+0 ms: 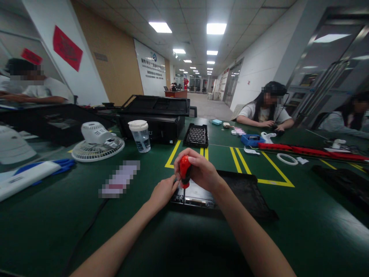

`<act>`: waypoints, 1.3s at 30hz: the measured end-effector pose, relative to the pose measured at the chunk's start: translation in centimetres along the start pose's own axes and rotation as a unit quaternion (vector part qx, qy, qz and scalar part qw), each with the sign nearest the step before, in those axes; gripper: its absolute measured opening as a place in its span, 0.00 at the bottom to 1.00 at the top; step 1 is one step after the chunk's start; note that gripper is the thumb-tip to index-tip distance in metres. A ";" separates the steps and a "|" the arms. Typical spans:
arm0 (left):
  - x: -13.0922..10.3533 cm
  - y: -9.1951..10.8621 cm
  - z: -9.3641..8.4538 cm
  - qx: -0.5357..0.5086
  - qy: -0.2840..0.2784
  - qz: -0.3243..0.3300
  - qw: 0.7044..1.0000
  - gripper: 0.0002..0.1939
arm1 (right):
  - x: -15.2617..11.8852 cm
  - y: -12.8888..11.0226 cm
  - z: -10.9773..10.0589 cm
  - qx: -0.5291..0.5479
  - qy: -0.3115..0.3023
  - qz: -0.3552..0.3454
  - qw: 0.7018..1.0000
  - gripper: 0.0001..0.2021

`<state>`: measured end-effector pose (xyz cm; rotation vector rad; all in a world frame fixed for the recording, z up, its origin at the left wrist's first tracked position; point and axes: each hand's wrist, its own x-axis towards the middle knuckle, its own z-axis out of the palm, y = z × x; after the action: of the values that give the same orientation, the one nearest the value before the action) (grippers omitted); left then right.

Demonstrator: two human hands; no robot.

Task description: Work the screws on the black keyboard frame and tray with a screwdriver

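Bare forearms, the left forearm and the right forearm, reach up over the green table from the lower edge of the view. The right hand is wrapped around the red-and-black handle of a screwdriver, held upright with its thin shaft pointing down at the near edge of a silver part. Whether the tip touches it is hard to make out. That silver part lies on the left portion of a black panel, which is flat on the table and extends beneath the right forearm. The left hand is at the panel's left side, close to the screwdriver; I cannot tell whether its fingers grasp anything.

Beyond the hands, yellow tape marks out shapes on the table, and a black tray of small round pieces sits near a large black case. A lidded clear cup stands in front of the case, with a white fan to its left. Nearer, on the left, are a blurred lilac item and a dark cable. On the right sit a blue box and a white ring, with a person seated behind them
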<state>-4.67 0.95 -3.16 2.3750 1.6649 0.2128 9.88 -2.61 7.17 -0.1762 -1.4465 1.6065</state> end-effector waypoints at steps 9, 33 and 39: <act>-0.4 0.2 -0.5 -0.055 0.004 -0.002 0.998 0.15 | -0.2 -1.0 -0.4 -0.050 -0.016 0.020 0.998 0.10; -0.2 0.0 -0.2 -0.068 0.007 -0.001 0.998 0.16 | -0.5 -1.6 -0.5 -0.130 -0.011 0.005 0.991 0.09; 0.0 -0.4 0.3 -0.075 0.026 0.015 0.997 0.17 | -0.4 -1.7 -0.5 -0.149 -0.004 0.006 0.989 0.10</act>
<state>-4.95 1.09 -3.55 2.3019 1.5770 0.3929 11.32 -2.79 8.22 -0.3514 -1.6897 1.3943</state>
